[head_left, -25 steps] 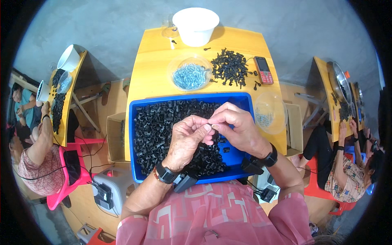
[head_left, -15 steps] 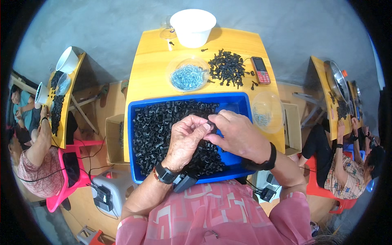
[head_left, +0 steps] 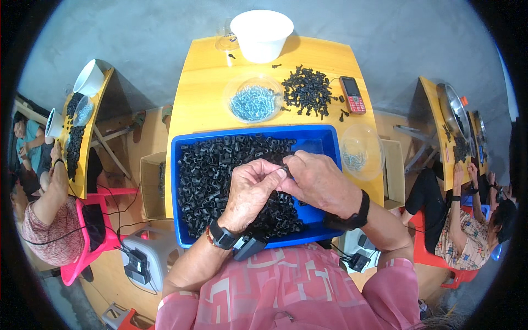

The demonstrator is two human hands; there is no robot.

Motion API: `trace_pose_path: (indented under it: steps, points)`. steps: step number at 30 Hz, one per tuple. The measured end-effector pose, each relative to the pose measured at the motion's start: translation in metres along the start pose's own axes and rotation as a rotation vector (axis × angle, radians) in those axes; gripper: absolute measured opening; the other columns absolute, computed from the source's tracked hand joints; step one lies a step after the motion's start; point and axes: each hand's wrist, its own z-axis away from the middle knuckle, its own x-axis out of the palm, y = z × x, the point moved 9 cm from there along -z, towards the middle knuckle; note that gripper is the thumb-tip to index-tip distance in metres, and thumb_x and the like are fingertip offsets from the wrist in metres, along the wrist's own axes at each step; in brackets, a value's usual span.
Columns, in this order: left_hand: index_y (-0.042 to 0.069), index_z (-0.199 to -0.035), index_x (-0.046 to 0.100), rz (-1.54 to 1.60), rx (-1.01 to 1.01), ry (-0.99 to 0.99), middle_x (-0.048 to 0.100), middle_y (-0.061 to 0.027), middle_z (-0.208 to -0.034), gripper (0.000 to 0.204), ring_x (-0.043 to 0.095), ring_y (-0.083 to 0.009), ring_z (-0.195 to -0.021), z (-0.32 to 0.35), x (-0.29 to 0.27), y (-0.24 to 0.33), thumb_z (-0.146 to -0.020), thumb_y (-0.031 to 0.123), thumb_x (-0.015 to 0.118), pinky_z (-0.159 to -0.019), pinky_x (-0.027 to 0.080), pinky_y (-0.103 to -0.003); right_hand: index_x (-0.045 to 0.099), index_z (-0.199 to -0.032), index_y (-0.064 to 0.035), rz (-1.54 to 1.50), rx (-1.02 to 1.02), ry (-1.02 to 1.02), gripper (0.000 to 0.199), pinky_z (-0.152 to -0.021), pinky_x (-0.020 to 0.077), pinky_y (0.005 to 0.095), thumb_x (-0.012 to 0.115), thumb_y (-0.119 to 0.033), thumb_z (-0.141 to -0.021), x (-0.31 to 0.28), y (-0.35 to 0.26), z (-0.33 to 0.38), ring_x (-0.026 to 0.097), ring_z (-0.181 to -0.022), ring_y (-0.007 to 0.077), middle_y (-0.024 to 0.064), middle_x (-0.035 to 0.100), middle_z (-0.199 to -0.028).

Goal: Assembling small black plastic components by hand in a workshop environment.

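Left hand (head_left: pixel 248 190): in the head view, thumb and forefinger pinch a small black plastic part (head_left: pixel 286 171) (mostly hidden by the fingers).
Right hand (head_left: pixel 325 181): thumb and fingers curl closed on the same part, meeting the left fingertips.
Blue tray (head_left: pixel 325 142): lies beneath the part, holding loose black plastic fittings (head_left: pixel 209 170).
Plastic: probably light, stiff, slightly slick; best pinched by its outer sides.

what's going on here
Above a blue bin of black parts, the left hand pinches a small dark piece; the right hand is at it too, its grip partly hidden. Farther back on the table are a bowl of metal bits, a black pile, a phone and a white tub. Other people sit at either side.
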Motion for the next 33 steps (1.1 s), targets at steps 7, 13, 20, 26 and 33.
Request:
trace_pose_path:
  steps: [7, 13, 20, 26, 33]
  points:
    - [0.000, -0.087, 0.068, -0.168, 0.071, 0.095, 0.068, -0.0023, -0.080, 0.003, 0.059, -0.0065, -0.071, 0.000, -0.004, 0.003, -0.090, 0.001, 0.067, -0.068, 0.050, -0.023, 0.053, -0.092, 0.0013, 0.014, -0.034, 0.035, 0.024, -0.064, 0.0520, 0.0455, 0.064, -0.020, -0.087, 0.012, 0.001, 0.001, 0.061, -0.074, 0.0364, 0.0170, 0.055, -0.080]
    - [0.000, -0.086, 0.067, -0.259, 0.171, 0.095, 0.065, -0.0001, -0.081, 0.004, 0.057, -0.0057, -0.072, 0.001, 0.000, 0.016, -0.089, -0.002, 0.068, -0.067, 0.048, -0.022, 0.054, -0.099, 0.0028, -0.026, -0.043, 0.115, 0.026, -0.063, 0.0520, 0.0442, 0.066, -0.015, -0.086, 0.007, 0.000, 0.003, 0.061, -0.074, 0.0359, 0.0167, 0.055, -0.081]
    - [0.000, -0.084, 0.066, -0.208, 0.235, 0.067, 0.063, 0.0000, -0.082, 0.006, 0.056, -0.0065, -0.074, 0.006, 0.000, 0.022, -0.089, -0.003, 0.068, -0.069, 0.046, -0.023, 0.054, -0.101, 0.0029, -0.047, -0.080, 0.086, 0.026, -0.060, 0.0512, 0.0431, 0.068, -0.012, -0.084, 0.004, -0.006, 0.003, 0.061, -0.074, 0.0350, 0.0160, 0.056, -0.082]
    - [0.000, -0.085, 0.065, -0.253, 0.178, 0.066, 0.064, -0.0010, -0.083, 0.006, 0.057, -0.0070, -0.076, 0.005, 0.002, 0.020, -0.089, -0.003, 0.067, -0.071, 0.048, -0.023, 0.054, -0.104, 0.0036, -0.077, -0.090, 0.129, 0.030, -0.060, 0.0518, 0.0417, 0.069, -0.012, -0.084, 0.007, -0.005, 0.004, 0.061, -0.073, 0.0343, 0.0160, 0.056, -0.081]
    - [0.002, -0.095, 0.062, 0.075, 0.225, 0.223, 0.070, -0.0103, -0.088, 0.005, 0.067, -0.0140, -0.074, 0.001, -0.025, 0.035, -0.093, 0.006, 0.064, -0.067, 0.059, -0.031, 0.060, -0.110, 0.0001, -0.355, 0.145, 0.173, 0.031, -0.072, 0.0541, 0.0417, 0.072, -0.011, -0.084, -0.016, 0.046, -0.008, 0.066, -0.084, 0.0366, 0.0182, 0.064, -0.088]
